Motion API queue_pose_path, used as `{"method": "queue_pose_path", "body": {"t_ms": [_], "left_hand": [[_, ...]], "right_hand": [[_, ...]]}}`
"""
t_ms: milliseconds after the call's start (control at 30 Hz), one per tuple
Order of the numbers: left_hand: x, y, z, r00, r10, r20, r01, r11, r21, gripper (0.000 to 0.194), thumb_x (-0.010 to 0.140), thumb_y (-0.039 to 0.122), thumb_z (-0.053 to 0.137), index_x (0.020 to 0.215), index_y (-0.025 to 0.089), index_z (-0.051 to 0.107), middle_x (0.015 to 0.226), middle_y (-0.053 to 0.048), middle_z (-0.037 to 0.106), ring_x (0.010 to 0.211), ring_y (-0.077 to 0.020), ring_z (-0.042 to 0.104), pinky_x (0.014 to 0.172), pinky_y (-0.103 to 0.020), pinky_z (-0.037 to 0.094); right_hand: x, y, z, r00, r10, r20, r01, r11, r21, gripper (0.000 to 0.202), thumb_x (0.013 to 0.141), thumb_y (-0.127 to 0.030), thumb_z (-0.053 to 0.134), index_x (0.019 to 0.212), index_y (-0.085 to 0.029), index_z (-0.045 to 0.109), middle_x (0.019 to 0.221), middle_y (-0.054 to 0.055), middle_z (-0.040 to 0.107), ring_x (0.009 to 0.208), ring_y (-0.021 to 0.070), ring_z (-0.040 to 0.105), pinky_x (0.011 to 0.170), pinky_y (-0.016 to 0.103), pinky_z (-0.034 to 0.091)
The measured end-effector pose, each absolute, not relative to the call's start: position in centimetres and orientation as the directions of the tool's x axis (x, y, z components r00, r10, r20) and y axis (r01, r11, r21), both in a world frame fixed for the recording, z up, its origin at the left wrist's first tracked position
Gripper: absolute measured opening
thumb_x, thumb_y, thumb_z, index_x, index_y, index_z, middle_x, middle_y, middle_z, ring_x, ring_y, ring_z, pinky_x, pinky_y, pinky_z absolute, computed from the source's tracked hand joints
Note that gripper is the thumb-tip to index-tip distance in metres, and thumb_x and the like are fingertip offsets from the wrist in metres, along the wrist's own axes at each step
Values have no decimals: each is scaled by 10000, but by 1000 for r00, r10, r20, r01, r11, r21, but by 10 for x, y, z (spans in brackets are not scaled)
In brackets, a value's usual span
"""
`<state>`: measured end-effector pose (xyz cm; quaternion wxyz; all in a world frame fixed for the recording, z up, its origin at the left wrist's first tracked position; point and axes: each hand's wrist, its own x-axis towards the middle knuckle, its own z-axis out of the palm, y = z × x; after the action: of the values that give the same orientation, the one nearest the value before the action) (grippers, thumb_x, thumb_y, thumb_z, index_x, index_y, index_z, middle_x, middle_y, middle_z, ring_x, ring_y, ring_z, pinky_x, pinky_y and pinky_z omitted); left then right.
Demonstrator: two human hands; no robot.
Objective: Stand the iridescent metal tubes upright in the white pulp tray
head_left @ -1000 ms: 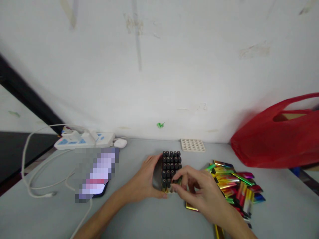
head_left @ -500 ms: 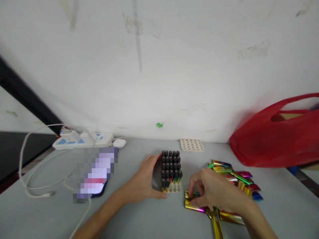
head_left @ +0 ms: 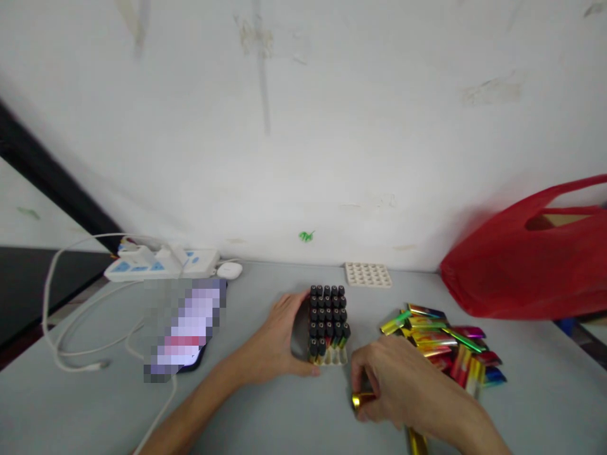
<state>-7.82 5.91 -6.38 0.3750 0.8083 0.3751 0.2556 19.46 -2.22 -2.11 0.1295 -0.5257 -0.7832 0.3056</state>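
Observation:
My left hand (head_left: pixel 277 341) curves around the left side of a white holder (head_left: pixel 334 357), fingers at its back corner and thumb along its front edge. Upright black-topped cylinders (head_left: pixel 327 315), battery-like with coloured lower bodies, fill most of the holder; some front slots at the right show bare. Just right of the holder, low over the grey table, my right hand (head_left: pixel 384 382) pinches a shiny gold piece (head_left: pixel 363 400) between thumb and fingers. Its far end is hidden by the hand. Under the right wrist lies another gold piece (head_left: pixel 417 441), partly covered.
Several shiny multicoloured pieces (head_left: pixel 446 341) lie heaped at the right. A white perforated tray (head_left: pixel 367 275) rests by the wall, and a red bag (head_left: pixel 521 265) stands far right. On the left are a phone (head_left: pixel 190 338), a power strip (head_left: pixel 161 265) and loose white cables (head_left: pixel 80 366).
My right hand has closed on a gold piece from the table and turned it end-on. Other pieces near it have shifted in the pile. My left hand stays around the holder.

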Motion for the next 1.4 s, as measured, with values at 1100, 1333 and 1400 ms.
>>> {"method": "queue_pose_path", "body": {"t_ms": [1100, 1333, 1400], "left_hand": [[-78, 61, -64, 611, 778, 145, 401, -463, 791, 1350, 587, 472, 1101, 1722, 271, 398, 1655, -190, 541, 1530, -494, 471, 1319, -664, 328], [-79, 60, -66, 605, 781, 154, 403, -467, 787, 1368, 578, 510, 1104, 1730, 270, 406, 1638, -198, 556, 1520, -504, 480, 1321, -672, 329], [-79, 60, -65, 606, 780, 156, 400, -468, 788, 1361, 591, 520, 1096, 1735, 274, 401, 1639, -201, 554, 1523, -501, 480, 1321, -679, 324]], "right_hand": [[184, -7, 3, -223, 970, -92, -584, -209, -785, 304, 969, -328, 903, 1229, -174, 866, 847, 45, 820, 630, 111, 741, 583, 173, 589], [181, -3, 1, -65, 986, -153, -651, -158, -743, 276, 844, -387, 1015, 903, -167, 859, 814, 44, 818, 640, 112, 735, 575, 163, 588], [183, 0, -1, 17, 983, -185, -668, -126, -734, 308, 782, -382, 1055, 902, -173, 864, 854, 51, 833, 681, 121, 748, 590, 165, 595]]}}
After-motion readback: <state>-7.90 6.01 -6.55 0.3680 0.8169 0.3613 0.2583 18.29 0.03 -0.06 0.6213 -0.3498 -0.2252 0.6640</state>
